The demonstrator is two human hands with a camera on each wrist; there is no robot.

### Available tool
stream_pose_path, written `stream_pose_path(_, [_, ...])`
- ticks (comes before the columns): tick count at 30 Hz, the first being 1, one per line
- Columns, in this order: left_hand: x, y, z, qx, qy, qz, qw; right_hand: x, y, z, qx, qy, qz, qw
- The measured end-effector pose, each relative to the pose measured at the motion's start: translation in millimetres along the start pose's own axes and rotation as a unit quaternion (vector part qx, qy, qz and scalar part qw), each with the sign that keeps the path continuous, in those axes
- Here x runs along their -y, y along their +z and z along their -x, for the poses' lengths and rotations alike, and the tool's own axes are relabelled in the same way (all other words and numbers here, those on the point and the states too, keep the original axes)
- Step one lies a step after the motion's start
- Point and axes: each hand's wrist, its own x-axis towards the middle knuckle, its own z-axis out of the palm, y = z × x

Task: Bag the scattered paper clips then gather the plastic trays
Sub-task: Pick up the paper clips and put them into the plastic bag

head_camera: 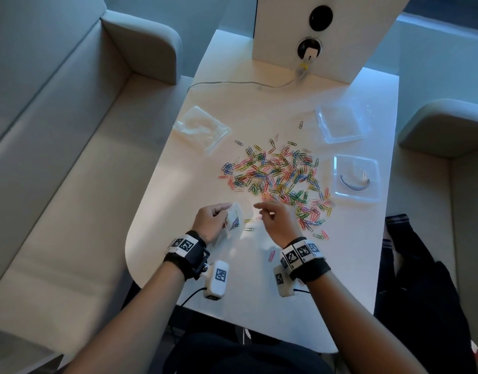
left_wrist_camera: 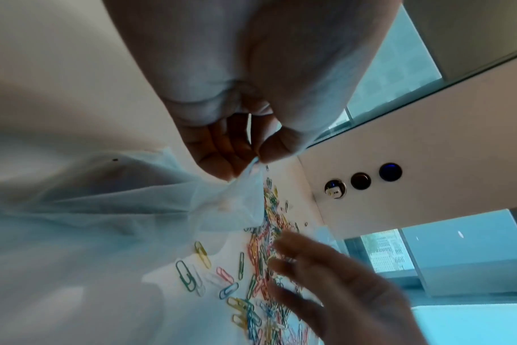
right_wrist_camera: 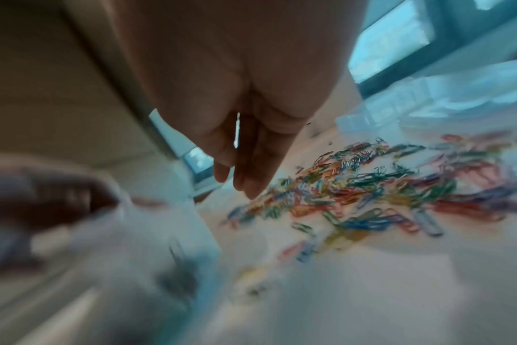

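My left hand pinches the mouth of a small clear bag between thumb and fingers, near the front of the white table. A few clips lie inside it. The left wrist view shows the pinch and the bag hanging below. My right hand hovers just right of the bag with relaxed fingers, holding nothing, at the near edge of the coloured paper clips. The blurred right wrist view shows straight fingers above the clips. Two clear plastic trays sit at the right.
A stack of spare clear bags lies at the back left. A white upright panel with sockets and a cable stands at the far edge. A pink clip lies loose near my right wrist. Sofas flank the table, with dark clothing at the right.
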Motion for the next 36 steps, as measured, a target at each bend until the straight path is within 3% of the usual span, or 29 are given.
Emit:
stream_pose_path(2, [1, -7, 0, -0.010, 0.004, 0.012, 1.000, -20, 15, 11, 0.091, -0.106, 0.136, 0.981])
stream_pose_path(5, [1, -15, -1, -0.022, 0.011, 0.023, 0.999, -52, 41, 35, 0.273, -0.187, 0.317, 0.889])
stream_pose_path(7, [1, -19, -1, -0.026, 0.008, 0.024, 0.999, -65, 43, 33, 0.292, -0.210, 0.373, 0.855])
stream_pose_path(12, [4, -22, 1, -0.027, 0.000, 0.034, 0.999, -78, 20, 3, 0.248, -0.181, 0.452, 0.838])
stream_pose_path(19, [6, -8, -1, -0.011, -0.006, 0.059, 0.998, -98, -11, 0, 0.218, -0.075, 0.455, 0.860])
stream_pose_path(25, [5, 5, -5, -0.003, -0.006, 0.066, 0.998, -98, -12, 3, 0.128, -0.114, 0.391, 0.904])
stream_pose_path(30, [-2, 16, -4, 0.005, -0.002, 0.051, 0.999, -97, -22, -14, 0.146, -0.102, 0.359, 0.916])
stream_pose_path(32, [-7, 21, -4, 0.010, 0.004, 0.036, 0.999, -94, -28, -21, 0.101, -0.037, 0.289, 0.951])
stream_pose_path(34, [-10, 25, -4, 0.014, 0.005, 0.028, 1.000, -90, -36, -24, 0.005, 0.072, 0.163, 0.984])
stream_pose_path(36, [-14, 29, -4, 0.016, 0.003, 0.028, 0.999, -86, -43, -24, -0.062, 0.177, 0.019, 0.982])
